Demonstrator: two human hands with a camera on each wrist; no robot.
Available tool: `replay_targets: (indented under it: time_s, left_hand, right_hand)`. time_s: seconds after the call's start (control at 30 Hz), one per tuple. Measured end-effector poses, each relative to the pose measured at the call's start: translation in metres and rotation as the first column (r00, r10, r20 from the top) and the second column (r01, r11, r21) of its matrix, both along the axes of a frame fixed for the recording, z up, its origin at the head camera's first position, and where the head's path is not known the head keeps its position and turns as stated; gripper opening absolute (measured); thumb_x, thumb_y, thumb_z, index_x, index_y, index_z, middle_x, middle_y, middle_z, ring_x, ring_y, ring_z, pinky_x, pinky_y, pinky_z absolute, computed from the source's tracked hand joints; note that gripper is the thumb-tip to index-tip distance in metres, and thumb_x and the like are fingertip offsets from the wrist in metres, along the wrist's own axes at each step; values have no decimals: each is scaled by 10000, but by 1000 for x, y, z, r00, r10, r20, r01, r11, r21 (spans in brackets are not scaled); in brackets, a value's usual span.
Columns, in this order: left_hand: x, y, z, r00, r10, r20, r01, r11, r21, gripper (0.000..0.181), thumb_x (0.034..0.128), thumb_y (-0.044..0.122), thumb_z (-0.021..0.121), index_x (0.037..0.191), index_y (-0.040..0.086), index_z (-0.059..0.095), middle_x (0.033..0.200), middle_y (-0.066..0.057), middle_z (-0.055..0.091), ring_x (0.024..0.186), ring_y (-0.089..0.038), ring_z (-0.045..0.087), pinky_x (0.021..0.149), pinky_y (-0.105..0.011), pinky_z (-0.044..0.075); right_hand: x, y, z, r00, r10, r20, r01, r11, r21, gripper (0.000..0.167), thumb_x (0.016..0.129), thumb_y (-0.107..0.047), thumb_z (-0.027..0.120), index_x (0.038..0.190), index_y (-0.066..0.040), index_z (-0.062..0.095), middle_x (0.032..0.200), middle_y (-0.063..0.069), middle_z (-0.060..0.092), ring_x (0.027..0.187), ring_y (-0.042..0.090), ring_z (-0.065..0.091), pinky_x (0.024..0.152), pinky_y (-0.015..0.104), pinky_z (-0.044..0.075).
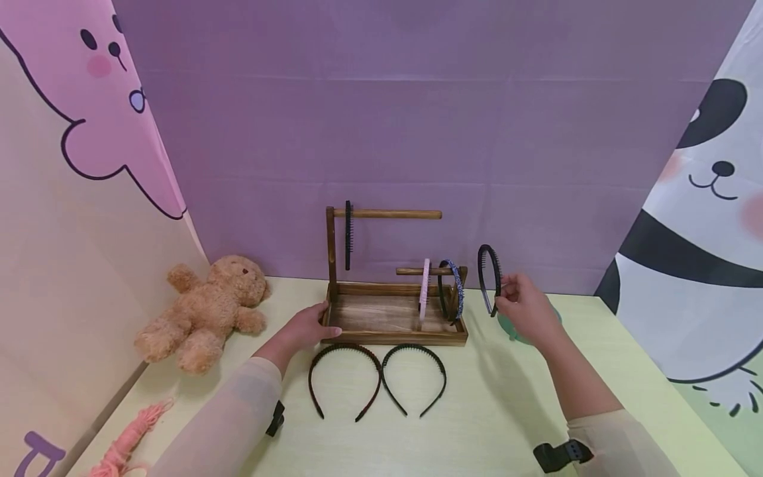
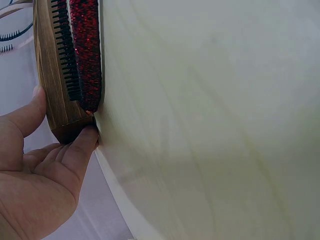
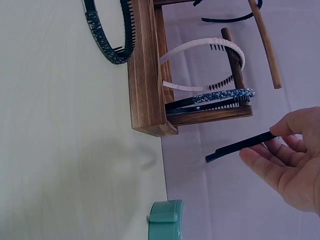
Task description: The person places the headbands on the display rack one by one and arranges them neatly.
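My right hand (image 1: 527,306) pinches a black toothed headband (image 1: 497,268) by its side, in the air to the right of a wooden rack (image 1: 393,338). The rack is a tray with an upper and a lower rod. With thumb and fingers, my left hand (image 1: 305,326) grips the tray's left end. One black headband (image 1: 348,238) hangs on the upper rod. Along the lower rod hang a pink headband (image 1: 425,288), a blue patterned headband (image 1: 459,291) and a dark one (image 1: 442,295). A dark red glittery headband (image 2: 87,55) and a dark sparkly headband (image 3: 102,42) lie before the tray.
A brown teddy bear (image 1: 208,315) lies at the left of the table (image 1: 477,437). Pink yarn (image 1: 134,437) lies near the front left edge. Partly behind my right hand is a green round object (image 3: 166,225). A purple cloth (image 1: 387,132) hangs behind the rack.
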State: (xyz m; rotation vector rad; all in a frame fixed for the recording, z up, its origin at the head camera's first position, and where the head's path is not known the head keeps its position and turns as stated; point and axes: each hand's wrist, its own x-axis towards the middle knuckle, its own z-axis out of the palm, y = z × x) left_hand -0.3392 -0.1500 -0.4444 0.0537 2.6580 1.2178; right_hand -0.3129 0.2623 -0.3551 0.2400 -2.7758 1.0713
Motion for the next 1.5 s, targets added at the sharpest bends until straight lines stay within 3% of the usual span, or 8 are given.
replay_targets:
  time_s: [0.23,0.6,0.87,1.2,1.5]
  left_hand:
    - [2,0,1,1000,-6,3,6,1000,10,791,947,267,667,1573,94,215,1598,-181,269,1474,-394,225,1172,-558,253]
    - [4,1,3,1000,2,1,-2,1000,15,782,944,259,671,1568,89,233,1587,-190,292,1468,-393,244,1168,-554,264]
    - [3,2,2,1000,14,4,-14,1000,6,780,942,265,675,1568,97,241,1588,-186,292,1468,-395,243,1169,-555,263]
    - [1,0,0,1000,19,5,-19,1000,11,787,934,273,685,1567,107,249,1591,-177,289,1470,-392,240,1169,-558,259]
    - [1,1,1,1000,27,8,-28,999,27,785,940,272,677,1571,112,239,1593,-175,289,1470,-389,244,1167,-559,264]
  right_hand:
    - [-9,-4,7,1000,-13,-26,12,1000,-24,392,973,-126,520,1311,41,414,1132,204,572,1071,353,562,950,506,447]
    - [-24,-16,19,994,-33,-106,31,999,-14,379,973,-119,532,1308,26,430,1156,206,571,1100,367,557,932,526,468]
    - [-36,-27,31,988,-33,-152,29,999,-29,362,985,-165,516,1304,-17,432,1159,165,572,1089,334,546,875,453,452]
    - [-53,-49,45,970,-15,-244,-3,997,-73,342,966,-111,534,1275,14,458,1124,167,576,1051,297,553,849,390,462]
    - [-62,-75,52,975,23,-219,-51,991,-125,358,972,-106,533,1301,-1,439,1127,169,575,1063,309,567,860,396,476]
